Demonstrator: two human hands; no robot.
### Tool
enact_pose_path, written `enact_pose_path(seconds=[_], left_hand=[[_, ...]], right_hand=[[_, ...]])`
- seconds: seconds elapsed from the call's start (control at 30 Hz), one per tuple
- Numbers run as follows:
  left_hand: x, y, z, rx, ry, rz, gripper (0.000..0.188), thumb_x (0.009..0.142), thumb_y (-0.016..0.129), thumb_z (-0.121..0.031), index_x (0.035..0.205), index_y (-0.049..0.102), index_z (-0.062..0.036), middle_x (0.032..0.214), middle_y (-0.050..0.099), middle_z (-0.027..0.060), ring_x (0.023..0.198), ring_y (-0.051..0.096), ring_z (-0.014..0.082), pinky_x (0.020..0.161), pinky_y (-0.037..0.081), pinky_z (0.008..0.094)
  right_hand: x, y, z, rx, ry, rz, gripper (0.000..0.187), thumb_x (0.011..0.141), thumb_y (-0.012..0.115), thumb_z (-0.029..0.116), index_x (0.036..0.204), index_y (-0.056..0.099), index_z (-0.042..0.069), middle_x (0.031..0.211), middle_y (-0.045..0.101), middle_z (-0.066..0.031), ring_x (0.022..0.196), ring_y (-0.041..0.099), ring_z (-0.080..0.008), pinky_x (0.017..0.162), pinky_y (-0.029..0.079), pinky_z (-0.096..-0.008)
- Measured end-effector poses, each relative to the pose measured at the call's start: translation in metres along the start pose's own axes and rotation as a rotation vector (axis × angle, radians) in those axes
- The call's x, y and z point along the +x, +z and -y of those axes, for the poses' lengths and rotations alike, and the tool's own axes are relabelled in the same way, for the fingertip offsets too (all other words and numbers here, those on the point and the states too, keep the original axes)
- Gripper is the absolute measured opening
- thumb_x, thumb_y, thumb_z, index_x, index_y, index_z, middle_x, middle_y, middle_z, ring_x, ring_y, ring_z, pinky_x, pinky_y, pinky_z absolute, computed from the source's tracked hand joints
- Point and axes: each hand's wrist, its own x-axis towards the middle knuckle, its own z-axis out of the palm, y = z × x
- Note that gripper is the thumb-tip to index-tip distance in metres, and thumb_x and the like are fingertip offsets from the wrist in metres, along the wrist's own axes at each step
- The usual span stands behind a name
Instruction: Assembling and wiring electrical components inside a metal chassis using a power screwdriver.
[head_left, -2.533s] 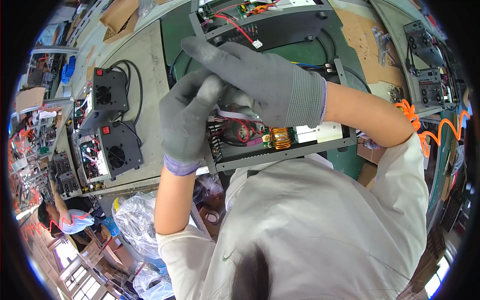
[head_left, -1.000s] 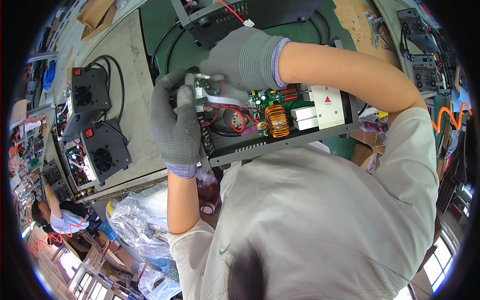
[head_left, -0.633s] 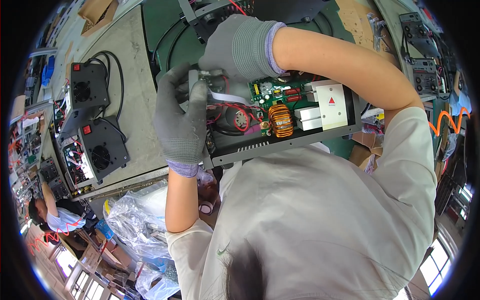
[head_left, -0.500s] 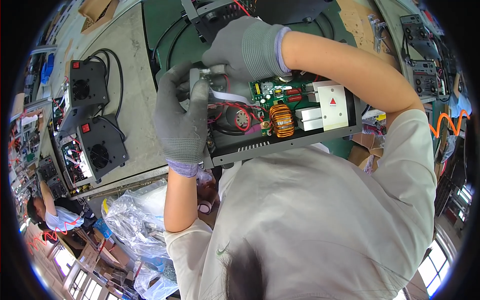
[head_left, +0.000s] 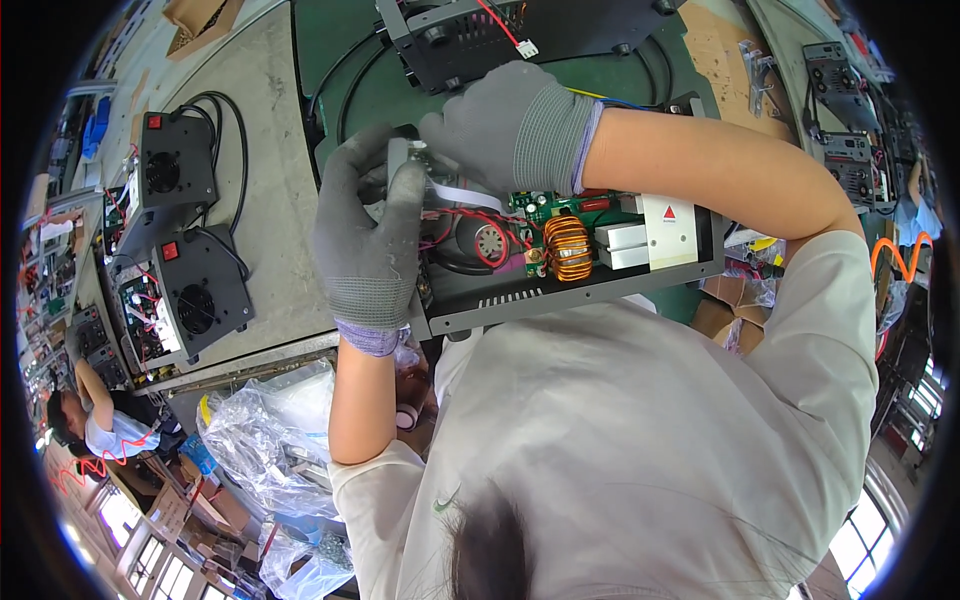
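Observation:
An open dark metal case (head_left: 580, 297) with electronics inside lies in front of me. It holds a green circuit board (head_left: 540, 207), a copper coil (head_left: 568, 248), a silver heatsink (head_left: 622, 245) and a white plate (head_left: 668, 235). My left hand (head_left: 365, 230), in a grey glove, is closed around the grey panel (head_left: 398, 155) at the case's left end. My right hand (head_left: 510, 125), gloved too, is bent with its fingertips beside the panel's top, over the far left corner. What its fingers hold, if anything, is hidden. A white ribbon cable (head_left: 470, 197) runs between panel and board.
Beyond my hands another dark case (head_left: 570, 38) stands on the green mat (head_left: 335, 45), a red lead with a white plug (head_left: 527, 48) hanging from it. Two black units with fans (head_left: 200, 295) sit at left, cables behind. Plastic bags (head_left: 265, 440) lie below the table edge; a co-worker (head_left: 115, 435) is far left.
My right hand has come a little nearer and to the right, uncovering the white plug on the far case's lead. My left hand keeps its grip on the panel.

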Motion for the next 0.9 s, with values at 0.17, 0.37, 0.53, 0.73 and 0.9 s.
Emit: enact_pose_path(seconds=[0.17,0.37,0.53,0.73,0.9], left_hand=[[0.001,0.0,0.005,-0.008,0.067,-0.006,0.043,0.093,0.069,-0.023,0.127,0.062,0.002,0.109,0.07,0.0136,0.095,0.067,0.019,0.082,0.056,0.0318],[0.001,0.001,0.005,0.028,0.078,-0.015,0.045,0.092,0.069,-0.025,0.126,0.062,0.0027,0.111,0.069,0.0148,0.097,0.068,0.0204,0.083,0.056,0.0326],[-0.001,0.0,-0.005,0.043,0.011,0.018,0.041,0.095,0.066,-0.013,0.131,0.058,0.0035,0.11,0.068,0.0118,0.098,0.064,0.0155,0.088,0.052,0.0292],[0.001,0.0,0.001,-0.016,0.044,0.024,0.042,0.094,0.067,-0.015,0.131,0.058,0.0041,0.11,0.068,0.0121,0.099,0.065,0.0162,0.089,0.052,0.0295],[0.001,-0.002,0.002,0.062,0.145,0.019,0.045,0.089,0.07,-0.017,0.127,0.061,0.0044,0.108,0.07,0.0147,0.097,0.068,0.0189,0.087,0.055,0.0314]], right_hand=[[-0.005,0.009,0.01,0.086,0.116,-0.145,0.021,0.089,0.061,0.025,0.09,0.069,0.005,0.074,0.072,-0.0152,0.07,0.073,-0.0336,0.06,0.057,-0.0476],[-0.005,0.011,0.014,0.19,0.172,-0.152,0.023,0.09,0.06,0.027,0.086,0.069,0.006,0.074,0.071,-0.0157,0.07,0.073,-0.0334,0.062,0.057,-0.0467],[-0.005,0.003,0.011,0.144,0.138,-0.116,0.025,0.09,0.06,0.028,0.084,0.07,0.007,0.074,0.071,-0.0157,0.071,0.073,-0.0335,0.062,0.057,-0.0468],[-0.003,0.014,0.012,0.152,0.146,-0.166,0.026,0.091,0.06,0.032,0.086,0.068,0.008,0.072,0.069,-0.0126,0.068,0.071,-0.0316,0.061,0.055,-0.0462],[0.005,-0.007,0.008,0.08,0.065,-0.006,0.025,0.091,0.061,0.033,0.092,0.068,0.009,0.072,0.069,-0.0109,0.068,0.071,-0.0305,0.062,0.055,-0.0451]])
